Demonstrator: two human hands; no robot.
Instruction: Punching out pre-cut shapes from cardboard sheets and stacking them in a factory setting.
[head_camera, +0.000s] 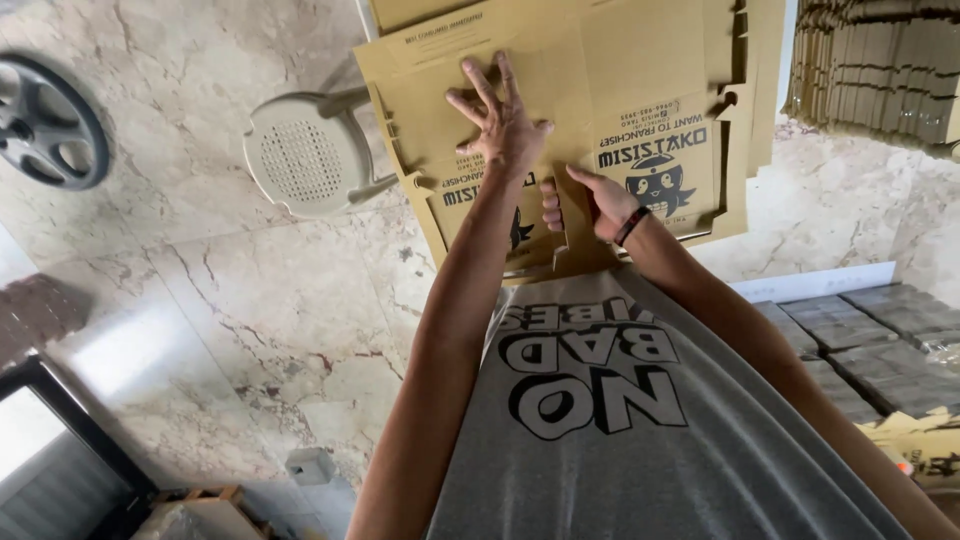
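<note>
A flat, die-cut brown cardboard box blank (590, 110) (printed in black) lies before the person. The left hand (505, 125) presses it, fingers spread; the right hand (590, 205) seems clamped on its near edge. Below: marbled floor (250, 300), white plastic chair (305, 155).

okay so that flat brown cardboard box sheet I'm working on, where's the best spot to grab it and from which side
Probably by the near edge flap of the flat cardboard sheet, coming from your own side. That edge is free and thin enough to pinch, and your right hand already has its grip there. Your left hand lies spread flat on the panel, which can only be pressed, not grasped. The far edges run out of view.
</note>
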